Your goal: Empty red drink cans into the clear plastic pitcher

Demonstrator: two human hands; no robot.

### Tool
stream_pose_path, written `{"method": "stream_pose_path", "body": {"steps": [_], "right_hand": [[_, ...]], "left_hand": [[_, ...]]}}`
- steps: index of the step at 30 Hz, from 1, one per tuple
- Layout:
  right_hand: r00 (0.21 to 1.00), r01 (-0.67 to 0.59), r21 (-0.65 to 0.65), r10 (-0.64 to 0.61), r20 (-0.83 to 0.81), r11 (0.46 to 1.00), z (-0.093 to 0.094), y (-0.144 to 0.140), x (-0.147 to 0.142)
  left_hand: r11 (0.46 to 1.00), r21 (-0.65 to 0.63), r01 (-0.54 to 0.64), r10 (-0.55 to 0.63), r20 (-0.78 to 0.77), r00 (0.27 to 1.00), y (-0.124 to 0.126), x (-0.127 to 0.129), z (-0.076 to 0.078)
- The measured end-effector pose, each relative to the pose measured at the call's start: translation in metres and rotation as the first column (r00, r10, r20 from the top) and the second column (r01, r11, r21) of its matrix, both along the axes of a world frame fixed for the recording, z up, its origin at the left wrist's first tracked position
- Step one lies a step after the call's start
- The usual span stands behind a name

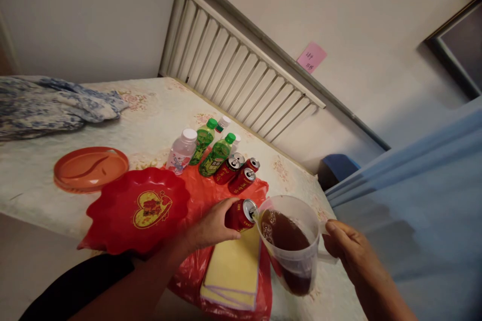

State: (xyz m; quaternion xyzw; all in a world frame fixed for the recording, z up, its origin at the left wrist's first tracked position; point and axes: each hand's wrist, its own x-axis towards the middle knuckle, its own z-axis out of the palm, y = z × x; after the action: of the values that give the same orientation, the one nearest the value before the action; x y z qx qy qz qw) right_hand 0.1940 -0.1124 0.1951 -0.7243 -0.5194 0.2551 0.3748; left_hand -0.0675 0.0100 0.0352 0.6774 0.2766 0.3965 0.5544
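No text can be read with certainty. On the far wall (361, 15), a pink note (312, 57) carries two short handwritten lines. Gold lettering, too small to make out, stands on the red drink can (235, 215) in the left hand (211, 225) and on the red cans (241, 181) beyond it. Blurred pale characters mark the green-capped bottles (215, 158). The red scalloped tray (116, 218) bears a gold heart (150, 214) around an illegible red motif.

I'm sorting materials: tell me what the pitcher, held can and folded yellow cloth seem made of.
Pitcher: probably plastic, smooth, translucent; dark liquid shows through. Held can: metal, likely aluminium; shiny silvery top. Yellow cloth: apparently matte fabric; folded layers, purple edging.
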Motion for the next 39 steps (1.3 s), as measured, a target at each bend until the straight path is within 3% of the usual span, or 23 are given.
{"method": "stream_pose_path", "body": {"steps": [39], "right_hand": [[0.997,-0.036,-0.045,0.038,0.066,0.998,-0.003,0.003,0.008]], "left_hand": [[0.999,0.031,-0.020,0.021,-0.042,0.999,-0.001,0.000,-0.003]]}}
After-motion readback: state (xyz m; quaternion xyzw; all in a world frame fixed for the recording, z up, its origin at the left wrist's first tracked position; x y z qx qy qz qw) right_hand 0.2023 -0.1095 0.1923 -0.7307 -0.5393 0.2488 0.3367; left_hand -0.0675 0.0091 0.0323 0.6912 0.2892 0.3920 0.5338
